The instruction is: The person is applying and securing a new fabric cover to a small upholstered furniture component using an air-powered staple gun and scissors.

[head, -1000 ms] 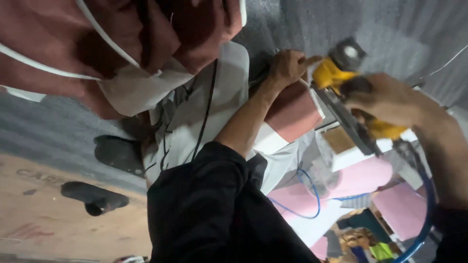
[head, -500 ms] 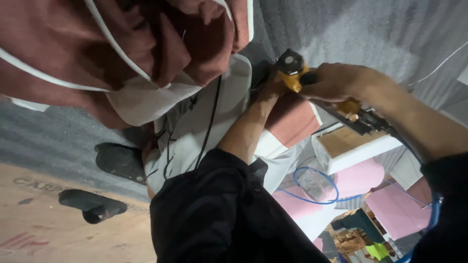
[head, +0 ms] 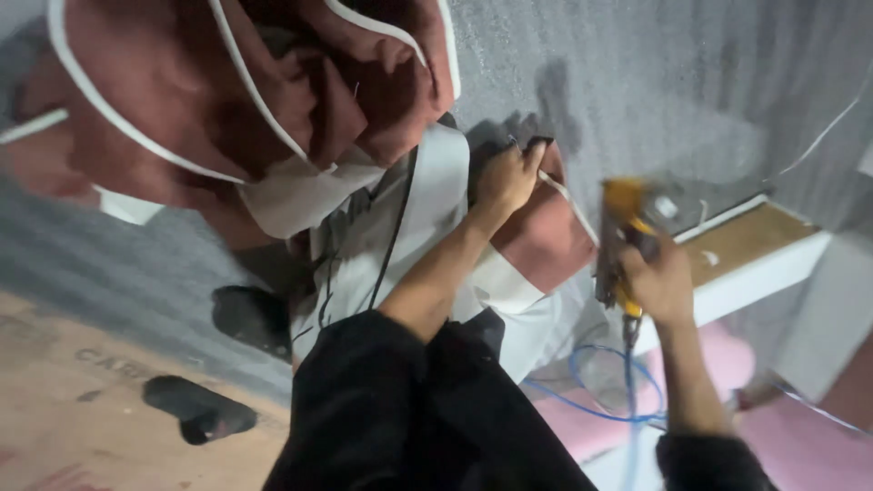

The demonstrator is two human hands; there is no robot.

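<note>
My left hand (head: pixel 507 179) reaches up on a black-sleeved arm and pinches the edge of a maroon upholstery cover (head: pixel 546 238), where a white piping cord (head: pixel 568 200) runs off it. My right hand (head: pixel 662 284) is lower and to the right, closed around a yellow air stapler (head: pixel 617 232) held nose up. A blue hose (head: pixel 596 405) loops down from the stapler. The two hands are apart. More maroon fabric with white piping (head: pixel 227 100) is bunched at the upper left, above a white lining cloth (head: pixel 409 227).
A grey ribbed surface (head: pixel 691 91) lies behind everything. A wooden panel with a white frame (head: pixel 755 259) sits at the right, with pink pieces (head: pixel 800 436) below it. Two black sandals (head: pixel 198 409) (head: pixel 247 316) lie at the lower left beside a wooden board (head: pixel 64 400).
My right hand has pulled the stapler away from my left hand, down and to the right. My left hand keeps its grip on the fabric edge.
</note>
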